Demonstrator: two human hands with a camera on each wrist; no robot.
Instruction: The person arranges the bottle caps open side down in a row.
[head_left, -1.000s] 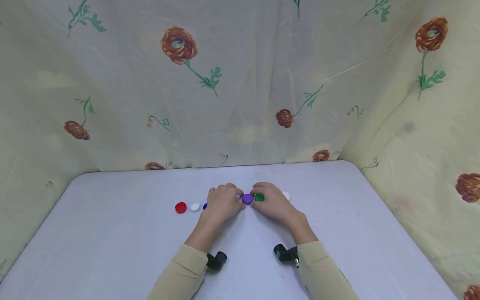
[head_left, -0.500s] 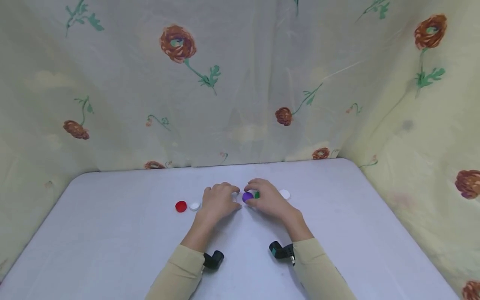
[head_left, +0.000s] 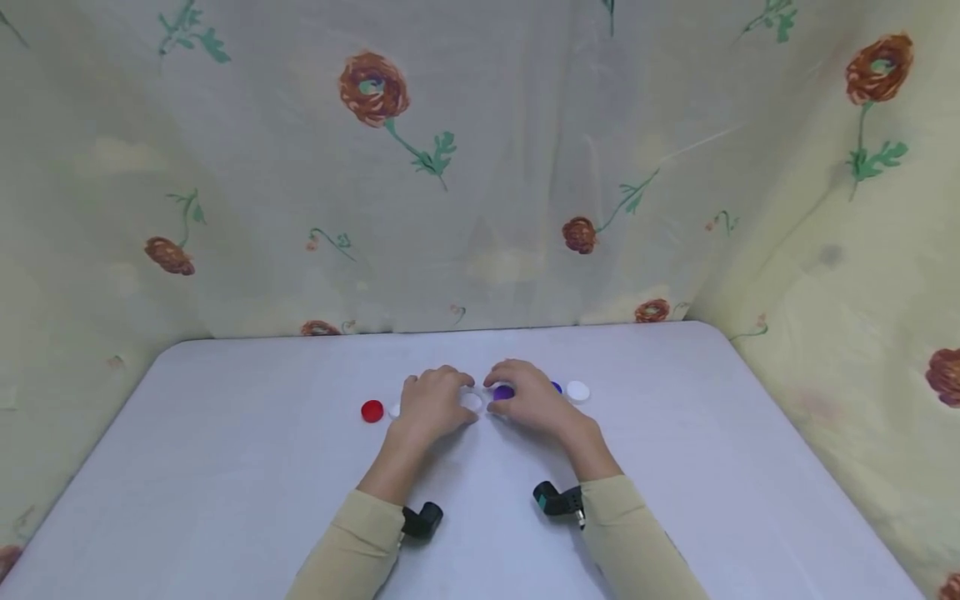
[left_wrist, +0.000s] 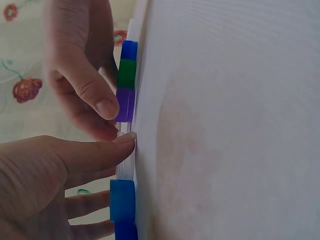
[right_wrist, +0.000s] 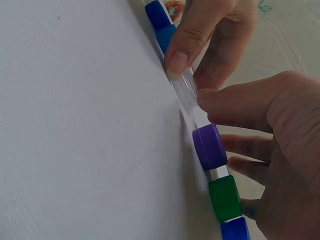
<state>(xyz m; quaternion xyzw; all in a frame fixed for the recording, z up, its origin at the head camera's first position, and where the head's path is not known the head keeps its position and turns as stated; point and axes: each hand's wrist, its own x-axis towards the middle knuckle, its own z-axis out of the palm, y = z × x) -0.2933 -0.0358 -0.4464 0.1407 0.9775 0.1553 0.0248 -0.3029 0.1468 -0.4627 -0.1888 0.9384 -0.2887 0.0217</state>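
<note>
A row of plastic bottle caps lies across the white table. My left hand (head_left: 432,406) is around a clear cap (head_left: 471,402), its thumb and forefinger spread to either side; in the left wrist view the thumb overlaps that cap. Just right of it, a purple cap (right_wrist: 210,146) stands under my right hand (head_left: 531,402), whose thumb and fingers are extended and apart, the thumb tip near the gap between purple and clear. Beyond the purple one come a green cap (right_wrist: 225,197) and a blue cap (right_wrist: 235,229). A light-blue cap (left_wrist: 122,201) sits by my left fingers.
At the row's left end lie a red cap (head_left: 372,411) and a white cap (head_left: 394,410), partly covered by my left hand. Another white cap (head_left: 577,392) ends the row on the right. Flowered cloth (head_left: 480,250) hangs behind the table (head_left: 247,467).
Both hands have drawn back from the purple cap, where their fingertips met it. My left fingers now frame the clear cap. The right hand has shifted slightly left, covering the green cap from above.
</note>
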